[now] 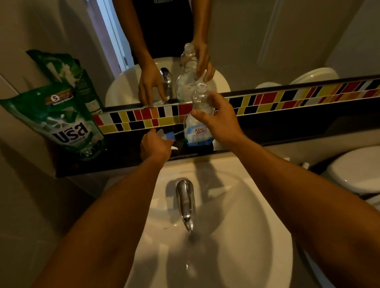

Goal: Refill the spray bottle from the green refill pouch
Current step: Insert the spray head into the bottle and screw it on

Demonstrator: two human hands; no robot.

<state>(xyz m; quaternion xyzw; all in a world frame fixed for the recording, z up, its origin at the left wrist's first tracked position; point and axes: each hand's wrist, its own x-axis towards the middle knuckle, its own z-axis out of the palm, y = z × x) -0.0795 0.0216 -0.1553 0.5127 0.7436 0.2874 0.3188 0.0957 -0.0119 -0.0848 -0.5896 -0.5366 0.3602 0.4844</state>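
So the bottle (197,128) is standing on the dark ledge (304,126) behind the sink (236,248), about centre frame, with its neck already open and just a bit of blue liquid at the bottom. The right hand (217,120) has its fingers wrapped round the bottle's narrow upper part, I'd guess to keep it steady while the top's off.

The left hand (156,145) is just left of it, down on the ledge, fingers closed around the sprayer (167,136), white and blue, with its thin tube pointing toward the bottle. Looks like it's being parked there so it's out of the way for pouring.

The pouch (62,123) is leaning against the wall at the left of the frame, well apart from both hands, nobody touching it. Can't tell from here if it's opened.

Other stuff: the tap (185,201) sticks out right in the middle below the ledge, the toilet (373,170) sits lower right, and the mirror (264,21) above the tile strip (300,96) doubles everything. The ledge is narrow, so a tipped bottle would probably go straight into the sink.
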